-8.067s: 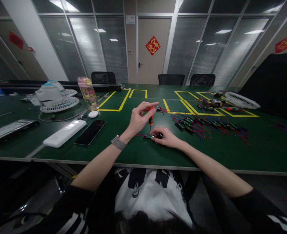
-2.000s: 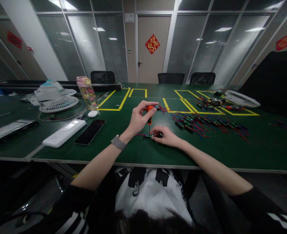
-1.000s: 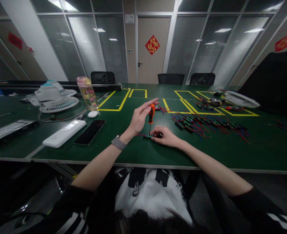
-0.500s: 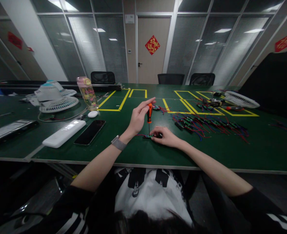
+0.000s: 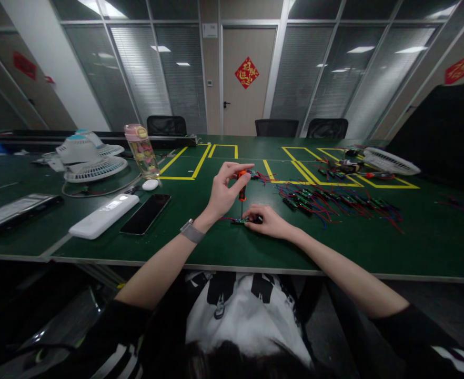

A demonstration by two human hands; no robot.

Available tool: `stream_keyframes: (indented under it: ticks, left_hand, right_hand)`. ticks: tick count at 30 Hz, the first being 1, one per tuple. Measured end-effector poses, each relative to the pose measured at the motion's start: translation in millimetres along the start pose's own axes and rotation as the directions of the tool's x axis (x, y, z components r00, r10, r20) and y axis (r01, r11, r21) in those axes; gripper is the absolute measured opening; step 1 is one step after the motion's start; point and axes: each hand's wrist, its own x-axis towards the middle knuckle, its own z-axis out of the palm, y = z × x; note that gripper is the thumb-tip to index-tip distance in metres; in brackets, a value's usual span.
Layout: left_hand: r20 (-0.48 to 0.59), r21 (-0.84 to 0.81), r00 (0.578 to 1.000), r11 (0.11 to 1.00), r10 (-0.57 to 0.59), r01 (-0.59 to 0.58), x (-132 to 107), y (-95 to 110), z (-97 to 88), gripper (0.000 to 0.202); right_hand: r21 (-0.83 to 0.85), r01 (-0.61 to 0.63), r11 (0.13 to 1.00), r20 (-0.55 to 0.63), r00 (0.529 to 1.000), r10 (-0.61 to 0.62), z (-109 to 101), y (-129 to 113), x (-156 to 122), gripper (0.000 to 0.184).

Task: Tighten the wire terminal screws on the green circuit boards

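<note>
My left hand [image 5: 229,189] grips the orange handle of a screwdriver [image 5: 242,193] between thumb and fingers. The screwdriver stands upright, its thin shaft pointing down at a small green circuit board [image 5: 238,221] with a red wire at its left end. That board lies on the green table before me. My right hand [image 5: 266,221] is closed on the board's right end, thumb and fingertips pressed together there; its far end is hidden under them. Whether the tip sits in a screw is too small to tell.
Right of my hands lies a heap of wired circuit boards [image 5: 334,201]. To the left are a black phone [image 5: 145,214], a white power bank [image 5: 103,216], a bottle [image 5: 143,152] and a fan [image 5: 93,160]. Yellow tape [image 5: 200,162] marks the green table [image 5: 374,252].
My left thumb and fingers have shifted around the screwdriver handle, the thumb now across its front. The screwdriver, the board and my right hand stay in place.
</note>
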Motion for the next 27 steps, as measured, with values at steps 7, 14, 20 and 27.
stream_keyframes:
  ticks: [7,14,20,27]
  left_hand:
    - [0.078,-0.157,0.996,0.985,-0.053,0.064,1.2,0.6,-0.2,0.034]
    - [-0.015,-0.057,0.999,0.998,-0.030,0.029,-0.7,-1.1,1.0,0.023]
    - [-0.062,-0.009,0.998,1.000,-0.010,0.009,1.0,3.9,-0.8,0.020]
    - [0.048,-0.177,0.995,0.980,-0.083,0.090,0.2,1.3,-0.6,0.031]
  right_hand:
    - [0.003,-0.003,1.000,-0.008,1.000,0.003,-0.5,-1.6,0.3,0.013]
    - [0.003,-0.008,1.000,0.000,1.000,0.008,-1.3,-2.9,0.2,0.013]
    - [0.004,-0.007,1.000,0.002,1.000,0.007,-0.8,-1.5,0.4,0.014]
    - [0.000,-0.001,1.000,-0.003,1.000,0.001,0.0,-0.8,0.4,0.014]
